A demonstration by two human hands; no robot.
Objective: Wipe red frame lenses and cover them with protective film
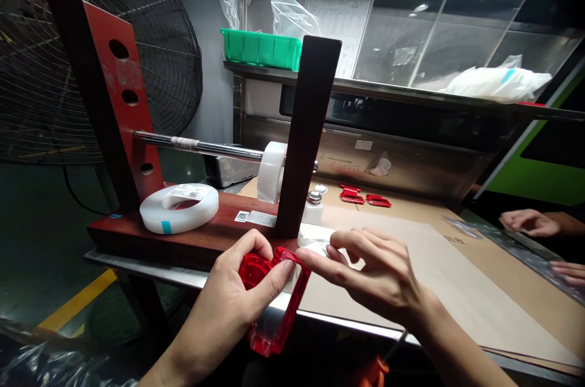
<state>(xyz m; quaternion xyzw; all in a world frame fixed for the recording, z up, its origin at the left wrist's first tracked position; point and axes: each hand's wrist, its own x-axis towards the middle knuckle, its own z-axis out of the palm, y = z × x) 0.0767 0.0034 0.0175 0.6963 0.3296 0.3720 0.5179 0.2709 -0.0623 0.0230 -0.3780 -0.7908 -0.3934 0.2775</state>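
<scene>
My left hand (235, 289) is closed around a glossy red see-through plastic part (298, 295), with the thumb pressed over its upper end. The part is a long frame, tilted in front of the table edge, and a whitish area shows inside it. My right hand (377, 271) reaches in from the right, its index fingertip at the part's upper right edge. Its other fingers are bent and apart, with no held thing visible. Behind the fingers lies a crumpled white cloth or tissue (315, 236). My left palm hides some of the part.
A dark red wooden stand (247, 201) carries a tape roll (273, 173) on a metal rod; another roll (179, 209) lies on its base. Beyond are a metal-capped bottle (313, 209) and red parts (351, 195). An orange-handled tool (375, 370) sits below. A co-worker's hands (530, 222) are at right.
</scene>
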